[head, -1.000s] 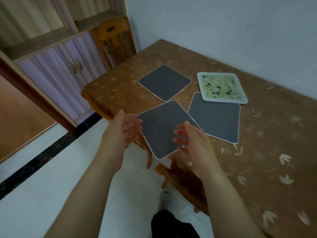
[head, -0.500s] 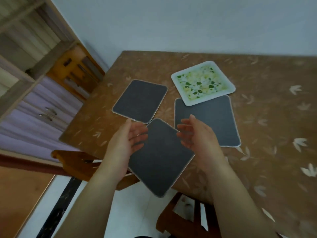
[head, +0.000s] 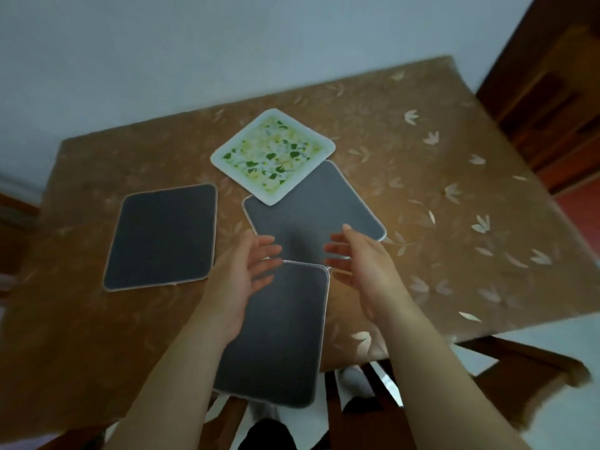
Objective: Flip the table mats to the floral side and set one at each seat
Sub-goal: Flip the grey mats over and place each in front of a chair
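Observation:
Four table mats lie on the brown table (head: 438,222). One mat shows its green and white floral side (head: 272,155) at the far middle. A grey-side mat (head: 308,206) lies just in front of it, partly under its corner. Another grey-side mat (head: 162,237) lies at the left. The nearest grey-side mat (head: 279,336) overhangs the table's front edge. My left hand (head: 240,280) hovers over that mat's far left corner, fingers apart, palm turned inward. My right hand (head: 363,264) hovers to the right of it, fingers apart. Neither hand holds anything.
A wooden chair (head: 506,362) is tucked under the table's near right edge. Wooden furniture (head: 552,92) stands at the far right. A pale wall runs behind the table. White floor shows below the front edge.
My view has swung round to the right, so the table now lies squarely in front. Both hands have stayed empty and apart over the nearest grey mat.

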Available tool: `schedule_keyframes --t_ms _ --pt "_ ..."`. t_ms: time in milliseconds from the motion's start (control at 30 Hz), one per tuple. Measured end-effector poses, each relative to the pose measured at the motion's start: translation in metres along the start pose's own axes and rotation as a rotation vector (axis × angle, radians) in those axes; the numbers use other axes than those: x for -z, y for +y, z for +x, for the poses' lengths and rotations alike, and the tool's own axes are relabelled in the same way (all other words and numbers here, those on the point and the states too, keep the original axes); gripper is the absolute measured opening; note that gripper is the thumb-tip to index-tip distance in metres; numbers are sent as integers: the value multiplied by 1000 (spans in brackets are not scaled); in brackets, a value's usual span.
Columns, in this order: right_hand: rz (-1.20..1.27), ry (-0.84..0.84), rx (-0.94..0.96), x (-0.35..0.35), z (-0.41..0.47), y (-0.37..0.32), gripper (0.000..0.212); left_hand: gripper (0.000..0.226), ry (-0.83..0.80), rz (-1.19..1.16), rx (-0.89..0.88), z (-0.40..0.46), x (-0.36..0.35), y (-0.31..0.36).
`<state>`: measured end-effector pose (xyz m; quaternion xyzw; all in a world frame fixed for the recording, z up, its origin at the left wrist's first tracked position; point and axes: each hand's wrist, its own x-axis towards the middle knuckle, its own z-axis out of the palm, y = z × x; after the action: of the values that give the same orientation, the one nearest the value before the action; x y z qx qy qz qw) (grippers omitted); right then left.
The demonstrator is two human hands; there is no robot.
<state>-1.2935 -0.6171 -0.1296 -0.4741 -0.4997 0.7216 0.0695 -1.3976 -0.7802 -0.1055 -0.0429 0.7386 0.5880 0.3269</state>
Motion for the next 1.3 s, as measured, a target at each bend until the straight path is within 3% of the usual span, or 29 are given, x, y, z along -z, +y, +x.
schedule_keyframes --t_ms 200,433,600,833,933,1067,1300 --pt "48 140 -53 -56 -32 48 38 45 -194 66 46 31 54 -16" --pt "79 183 -172 -119 -53 111 36 38 -275 150 180 44 118 -70" --pt "119 163 -222 -142 -57 133 36 33 -305 279 157 49 153 -110" --pt "59 99 -265 -173 -62 161 33 19 -418 743 -187 72 215 -155" --pt "-16 50 -249 -191 -68 171 28 38 -485 1034 -419 81 235 -168" --pt "-231 6 -154 -212 -75 183 20 63 -723 1397 -634 84 249 -175" --pt "-735 -139 9 -227 -76 213 54 68 -919 1762 -772 86 243 -182"
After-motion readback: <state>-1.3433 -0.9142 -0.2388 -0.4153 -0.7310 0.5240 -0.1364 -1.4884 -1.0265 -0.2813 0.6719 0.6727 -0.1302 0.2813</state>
